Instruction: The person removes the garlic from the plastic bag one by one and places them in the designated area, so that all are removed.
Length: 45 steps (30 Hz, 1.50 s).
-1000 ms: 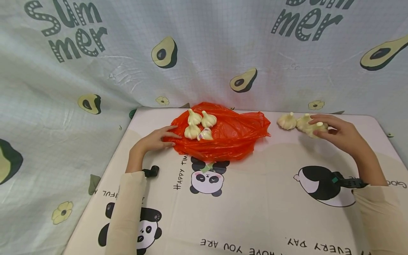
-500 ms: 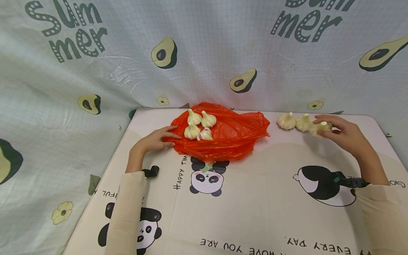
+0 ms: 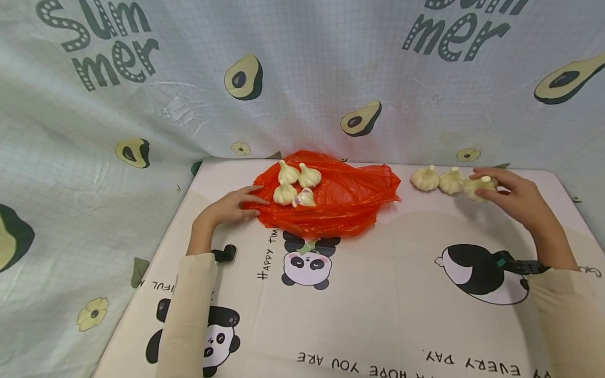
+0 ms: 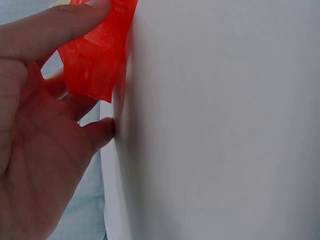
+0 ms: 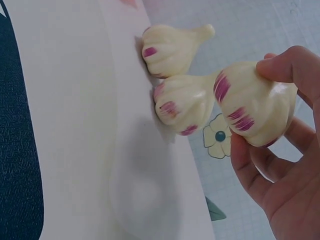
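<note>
On the right, my right hand (image 3: 517, 198) pinches a garlic bulb (image 3: 481, 187) between thumb and fingers. In the right wrist view this garlic bulb (image 5: 252, 105) shows purple streaks and is raised off the table, with a shadow below it. Just left of it, two more garlic bulbs (image 3: 426, 179) stand side by side, stems up. My left hand (image 3: 229, 206) is at the left edge of a spread red plastic bag (image 3: 340, 191). In the left wrist view the bag's edge (image 4: 92, 72) lies between thumb and fingers. Several garlic bulbs (image 3: 285, 195) sit clustered on the bag's left part.
A pale table (image 3: 359, 310) printed with pandas and lettering carries everything. Behind it hangs a curtain (image 3: 302, 79) with avocado prints, close to the table's back edge; it also covers the left side.
My right hand has shifted slightly right with its garlic bulb, opening more of the neighbouring bulb to view. The left hand and the red plastic bag have stayed put.
</note>
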Available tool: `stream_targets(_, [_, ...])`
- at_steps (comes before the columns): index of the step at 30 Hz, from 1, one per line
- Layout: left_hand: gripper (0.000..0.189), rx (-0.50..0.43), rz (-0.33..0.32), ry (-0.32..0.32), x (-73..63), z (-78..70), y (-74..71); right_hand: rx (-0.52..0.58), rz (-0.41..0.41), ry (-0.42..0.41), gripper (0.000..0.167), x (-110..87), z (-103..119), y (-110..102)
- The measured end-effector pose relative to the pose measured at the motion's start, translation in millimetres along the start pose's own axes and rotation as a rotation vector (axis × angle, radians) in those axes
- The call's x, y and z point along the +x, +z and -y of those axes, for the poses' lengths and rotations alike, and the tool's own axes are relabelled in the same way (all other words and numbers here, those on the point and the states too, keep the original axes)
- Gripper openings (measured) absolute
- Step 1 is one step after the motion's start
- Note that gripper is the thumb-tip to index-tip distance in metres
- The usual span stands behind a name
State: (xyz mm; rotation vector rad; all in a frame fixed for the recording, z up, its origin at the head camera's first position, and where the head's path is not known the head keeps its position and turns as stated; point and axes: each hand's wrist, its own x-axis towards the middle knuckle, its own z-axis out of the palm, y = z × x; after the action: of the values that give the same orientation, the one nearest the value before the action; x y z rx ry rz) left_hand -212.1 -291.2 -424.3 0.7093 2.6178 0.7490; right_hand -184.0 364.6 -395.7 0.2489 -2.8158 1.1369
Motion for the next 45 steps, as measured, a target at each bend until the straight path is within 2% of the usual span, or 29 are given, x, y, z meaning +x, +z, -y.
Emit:
stream_targets(19, [0.038,0.011,-0.003,-0.007,1.0,1.0,0.0,0.012,-0.026,0.029,0.042,6.5,-4.7,1.9])
stream_targets(31, [0.038,0.012,-0.002,0.0,1.6,2.3,1.6,0.024,-0.082,0.039,0.038,8.9,-10.5,3.0])
stream_targets(36, [0.038,0.011,-0.002,0.01,1.4,2.3,1.2,0.011,-0.087,0.071,0.038,9.6,-12.1,0.1])
stream_targets(45, [0.038,0.014,-0.004,0.03,1.7,2.5,1.1,-0.012,-0.049,0.194,0.046,13.9,-14.6,-2.2])
